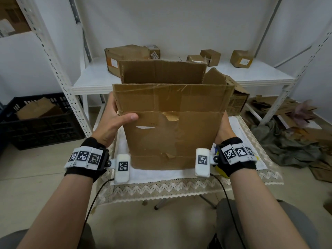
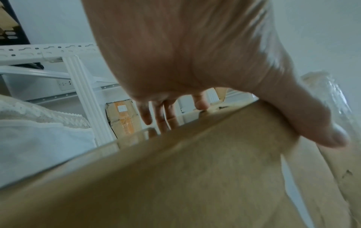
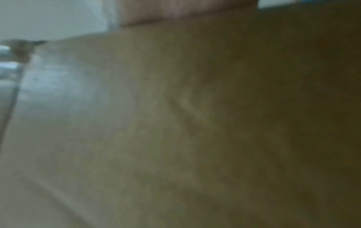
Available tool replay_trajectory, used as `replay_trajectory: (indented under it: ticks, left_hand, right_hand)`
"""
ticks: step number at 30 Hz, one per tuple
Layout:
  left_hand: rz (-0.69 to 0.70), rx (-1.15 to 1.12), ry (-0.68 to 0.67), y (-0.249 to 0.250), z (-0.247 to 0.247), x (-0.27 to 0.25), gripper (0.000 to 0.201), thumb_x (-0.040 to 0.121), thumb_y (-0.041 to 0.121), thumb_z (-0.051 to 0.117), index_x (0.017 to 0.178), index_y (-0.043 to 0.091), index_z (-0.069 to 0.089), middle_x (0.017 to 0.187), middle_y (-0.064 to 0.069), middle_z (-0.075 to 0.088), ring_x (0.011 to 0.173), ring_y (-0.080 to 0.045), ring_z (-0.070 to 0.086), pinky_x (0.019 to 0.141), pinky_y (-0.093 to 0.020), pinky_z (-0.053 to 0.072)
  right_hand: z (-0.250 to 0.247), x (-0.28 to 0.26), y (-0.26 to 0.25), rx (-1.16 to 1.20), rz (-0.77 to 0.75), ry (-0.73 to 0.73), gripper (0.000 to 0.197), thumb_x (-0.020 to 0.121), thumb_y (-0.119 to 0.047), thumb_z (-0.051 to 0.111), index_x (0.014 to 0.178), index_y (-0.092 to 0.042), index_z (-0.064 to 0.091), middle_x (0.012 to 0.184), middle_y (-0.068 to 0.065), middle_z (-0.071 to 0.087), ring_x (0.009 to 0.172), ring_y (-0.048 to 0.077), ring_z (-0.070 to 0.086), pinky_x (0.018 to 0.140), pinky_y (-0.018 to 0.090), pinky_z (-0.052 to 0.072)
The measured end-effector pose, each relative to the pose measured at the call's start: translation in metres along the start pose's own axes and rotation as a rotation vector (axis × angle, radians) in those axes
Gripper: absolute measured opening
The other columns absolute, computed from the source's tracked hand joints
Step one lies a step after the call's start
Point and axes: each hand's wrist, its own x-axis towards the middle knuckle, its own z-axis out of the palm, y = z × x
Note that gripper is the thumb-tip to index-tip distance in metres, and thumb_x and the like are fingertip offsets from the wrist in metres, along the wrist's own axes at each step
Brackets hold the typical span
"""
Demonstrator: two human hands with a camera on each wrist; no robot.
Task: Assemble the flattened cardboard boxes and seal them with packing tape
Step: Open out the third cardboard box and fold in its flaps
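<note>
Above the cloth-covered table (image 1: 179, 178), both hands are holding a worn cardboard box (image 1: 172, 130) upright, long axis vertical, open flaps pointing up. The left hand (image 1: 115, 123) is gripping its left edge, thumb across the front panel. The right hand (image 1: 223, 130) is lying against the right side; its grip cannot be told. No writing is legible on the box. The left wrist view is showing fingers (image 2: 162, 117) behind the panel; the right wrist view is showing only blurred cardboard.

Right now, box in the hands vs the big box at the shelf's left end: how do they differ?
The held box is open, its top flaps standing up; the shelf box looks closed. The held box is gripped by the left hand and the right hand over the white cloth; the shelf box rests on the shelf untouched. The held box's front is torn with a hole; the shelf box carries a white label. Both are worn brown cardboard.
</note>
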Motion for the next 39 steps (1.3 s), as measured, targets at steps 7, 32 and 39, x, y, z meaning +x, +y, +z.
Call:
replay_trajectory:
  ticks: [7,32,39]
  left_hand:
    - [0.036,-0.042,0.103,-0.001,0.002,-0.025,0.089,0.051,0.061,0.092,0.123,0.039,0.044,0.128,0.0,0.062,0.12,-0.016,0.063,0.096,-0.034,0.056]
    - [0.109,0.011,0.123,0.028,0.019,-0.016,0.076,0.072,0.085,0.062,0.122,0.027,0.065,0.113,0.007,0.075,0.111,-0.015,0.069,0.087,-0.027,0.057]
    - [0.144,0.032,0.187,0.025,0.017,-0.009,0.03,0.094,0.024,0.057,0.124,0.019,0.059,0.119,0.005,0.067,0.111,-0.014,0.063,0.09,-0.025,0.051]
  right_hand:
    - [0.009,-0.016,-0.008,-0.115,-0.46,-0.061,0.053,0.104,-0.054,0.04,0.136,-0.018,0.062,0.122,0.006,0.071,0.117,0.021,0.066,0.097,0.041,0.054]
    - [0.022,-0.009,-0.004,-0.395,-0.727,-0.198,0.039,0.1,-0.043,0.05,0.129,-0.019,0.061,0.126,-0.003,0.064,0.113,0.008,0.062,0.093,0.027,0.053]
    - [0.019,0.002,0.001,-0.331,-0.754,-0.159,0.063,0.098,0.003,0.056,0.151,-0.019,0.031,0.116,-0.004,0.052,0.098,-0.009,0.052,0.089,0.017,0.047]
